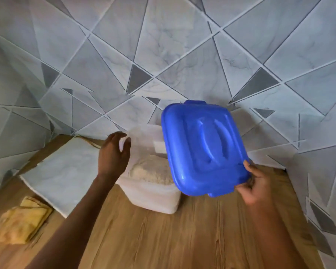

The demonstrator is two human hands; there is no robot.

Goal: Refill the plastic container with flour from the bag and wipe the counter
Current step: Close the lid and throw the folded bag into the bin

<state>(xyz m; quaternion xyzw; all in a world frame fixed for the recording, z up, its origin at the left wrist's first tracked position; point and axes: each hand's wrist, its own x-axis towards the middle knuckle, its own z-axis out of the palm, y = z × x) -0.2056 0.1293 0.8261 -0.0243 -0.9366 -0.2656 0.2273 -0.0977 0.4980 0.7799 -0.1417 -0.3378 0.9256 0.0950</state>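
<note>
Wood-grain counter (pixel 182 239) in a tiled corner.
On it: open container (pixel 153 199) of flour, a white slab (pixel 66 171), a yellow cloth (pixel 21 223).

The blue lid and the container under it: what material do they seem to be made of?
Blue lid: seems moulded plastic with a glossy finish; light glints on its rounded edges and raised handle. Container: likely translucent, frosted plastic; the flour inside shows dimly through its milky wall.
</note>
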